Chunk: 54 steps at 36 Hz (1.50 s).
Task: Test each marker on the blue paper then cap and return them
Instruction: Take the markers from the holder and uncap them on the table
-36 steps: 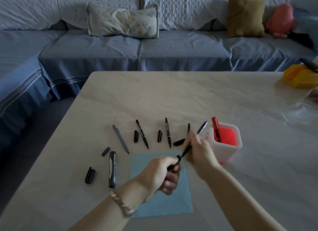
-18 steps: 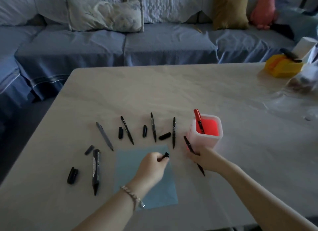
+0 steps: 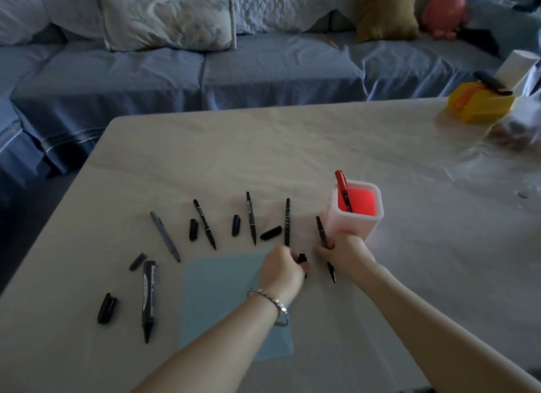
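The blue paper (image 3: pixel 216 287) lies on the table in front of me. Above it, several uncapped black markers (image 3: pixel 204 223) fan out with their loose caps (image 3: pixel 193 229) beside them. My left hand (image 3: pixel 282 268) pinches a small black cap (image 3: pixel 302 258) at the paper's top right corner. My right hand (image 3: pixel 344 250) holds a thin black marker (image 3: pixel 322 234), tip pointing toward me, next to the white holder with a red inside (image 3: pixel 374 217). A red marker (image 3: pixel 342 188) stands in that holder.
A thick black marker (image 3: pixel 148 299) and its cap (image 3: pixel 106 308) lie at the left. A yellow box (image 3: pixel 480 106) and clear plastic sit at the table's far right. A blue sofa with cushions runs behind the table.
The hands pulled apart: the cap came off in my left hand, and my right hand carried the marker right and down beside the holder. The camera view shifted right.
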### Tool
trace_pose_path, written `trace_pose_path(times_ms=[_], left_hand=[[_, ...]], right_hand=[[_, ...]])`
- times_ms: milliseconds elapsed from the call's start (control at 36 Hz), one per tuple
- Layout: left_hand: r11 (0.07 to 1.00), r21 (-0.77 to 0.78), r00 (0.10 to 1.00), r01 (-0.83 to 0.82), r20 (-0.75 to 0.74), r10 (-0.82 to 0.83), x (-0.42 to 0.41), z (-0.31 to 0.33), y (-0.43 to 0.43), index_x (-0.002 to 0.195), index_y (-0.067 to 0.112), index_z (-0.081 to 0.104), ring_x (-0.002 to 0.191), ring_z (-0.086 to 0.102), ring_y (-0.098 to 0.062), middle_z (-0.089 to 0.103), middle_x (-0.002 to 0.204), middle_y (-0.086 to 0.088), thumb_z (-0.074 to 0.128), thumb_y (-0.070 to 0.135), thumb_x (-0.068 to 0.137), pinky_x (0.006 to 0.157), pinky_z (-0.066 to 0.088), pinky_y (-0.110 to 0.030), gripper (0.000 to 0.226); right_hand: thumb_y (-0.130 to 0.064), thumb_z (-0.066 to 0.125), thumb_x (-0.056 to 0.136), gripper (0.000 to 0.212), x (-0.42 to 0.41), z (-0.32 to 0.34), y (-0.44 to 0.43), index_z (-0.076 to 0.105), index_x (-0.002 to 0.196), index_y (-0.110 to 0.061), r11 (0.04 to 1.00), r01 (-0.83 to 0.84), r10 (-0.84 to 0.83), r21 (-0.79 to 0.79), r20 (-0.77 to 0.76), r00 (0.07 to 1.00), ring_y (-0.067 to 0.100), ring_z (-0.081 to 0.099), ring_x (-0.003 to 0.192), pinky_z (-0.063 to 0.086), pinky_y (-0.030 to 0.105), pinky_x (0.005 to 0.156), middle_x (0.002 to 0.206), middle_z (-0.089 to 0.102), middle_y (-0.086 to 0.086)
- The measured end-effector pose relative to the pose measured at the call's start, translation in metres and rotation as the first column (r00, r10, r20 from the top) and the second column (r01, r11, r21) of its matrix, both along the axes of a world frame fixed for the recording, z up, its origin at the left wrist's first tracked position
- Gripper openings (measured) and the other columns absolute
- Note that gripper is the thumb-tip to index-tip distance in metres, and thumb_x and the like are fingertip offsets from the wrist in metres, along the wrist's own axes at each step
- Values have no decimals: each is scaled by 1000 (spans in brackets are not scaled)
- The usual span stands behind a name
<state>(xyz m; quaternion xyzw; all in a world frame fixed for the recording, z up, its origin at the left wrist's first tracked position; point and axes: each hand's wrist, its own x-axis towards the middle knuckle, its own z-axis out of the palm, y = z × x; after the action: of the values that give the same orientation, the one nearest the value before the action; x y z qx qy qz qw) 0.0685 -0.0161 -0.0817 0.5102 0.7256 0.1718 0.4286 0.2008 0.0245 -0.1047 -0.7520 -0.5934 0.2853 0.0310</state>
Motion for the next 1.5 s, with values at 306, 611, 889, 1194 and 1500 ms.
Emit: trace_pose_path(times_ms=[306,611,889,1194,1500], left_hand=[[991,106,994,87,-76,-79,1,-9,0,81,16,54,75,54,-18,56,75,3,62,24,85,64,41,-21,12],[958,258,991,124,-87,-105,-19,0,-4,87,12,63,71,54,-12,60,78,2,52,13,87,66,43,-21,11],[955,287,996,80,-48,-69,-62,26,-12,100,19,61,69,58,-13,59,80,8,47,16,89,57,45,-23,18],[937,342,997,69,6,-76,-89,40,-21,93,28,61,73,61,-1,64,78,10,48,22,90,58,42,-8,14],[947,317,866,49,459,-198,-111,75,-36,90,19,65,71,67,-13,69,79,-3,64,16,83,57,52,-22,8]], right_hand=[[-51,63,79,49,-6,-5,-8,37,55,-16,997,72,-71,24,-37,997,14,40,48,31,24,42,56,42,-1],[-36,51,89,23,-13,81,-18,60,84,-15,860,27,-45,509,22,999,21,49,66,36,25,59,74,56,0],[-40,39,94,36,3,79,30,53,112,-12,908,41,-116,416,154,981,29,55,82,36,29,61,106,61,12],[-29,50,92,29,-13,103,1,58,109,-7,625,-157,211,764,28,977,30,60,93,39,32,81,96,70,8],[-24,69,78,26,-72,102,-33,72,103,-24,655,-494,685,571,-174,707,-9,53,70,43,10,68,69,54,-17]])
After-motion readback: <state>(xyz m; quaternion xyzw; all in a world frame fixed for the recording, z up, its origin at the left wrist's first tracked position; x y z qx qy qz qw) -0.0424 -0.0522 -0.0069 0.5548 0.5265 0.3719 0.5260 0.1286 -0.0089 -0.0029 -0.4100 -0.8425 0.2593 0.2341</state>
